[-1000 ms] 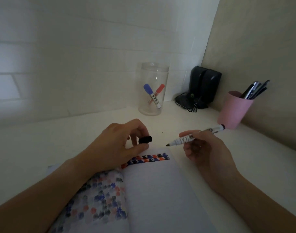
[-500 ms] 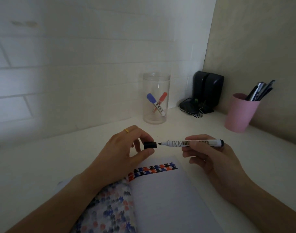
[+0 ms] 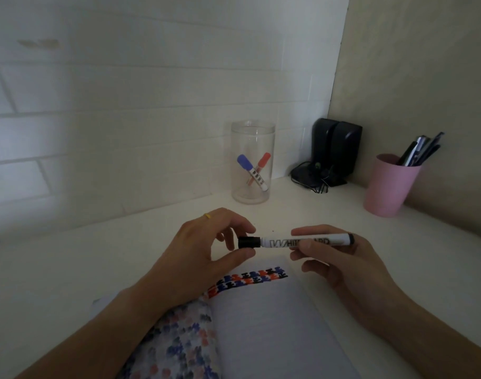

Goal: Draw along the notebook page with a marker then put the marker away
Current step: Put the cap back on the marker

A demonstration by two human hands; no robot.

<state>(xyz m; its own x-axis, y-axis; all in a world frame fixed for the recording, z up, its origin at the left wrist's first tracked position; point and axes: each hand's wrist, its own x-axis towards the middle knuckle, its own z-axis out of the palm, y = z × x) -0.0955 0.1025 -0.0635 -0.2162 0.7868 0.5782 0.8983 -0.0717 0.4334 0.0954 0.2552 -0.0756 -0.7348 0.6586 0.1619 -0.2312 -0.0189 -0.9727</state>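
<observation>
With the left hand (image 3: pixel 206 250) pinching the black cap (image 3: pixel 249 242) onto the marker (image 3: pixel 306 241) clenched in the right hand (image 3: pixel 340 266) (seating unclear), a half-pressed cap could pop off beside that grip and ink the notebook (image 3: pixel 261 324) below.

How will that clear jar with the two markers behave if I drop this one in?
The clear jar is tall and narrow, so it could probably tip if knocked near the rim. It looks light, holding only the blue marker and the red marker, so it may slide on the smooth white desk.
</observation>
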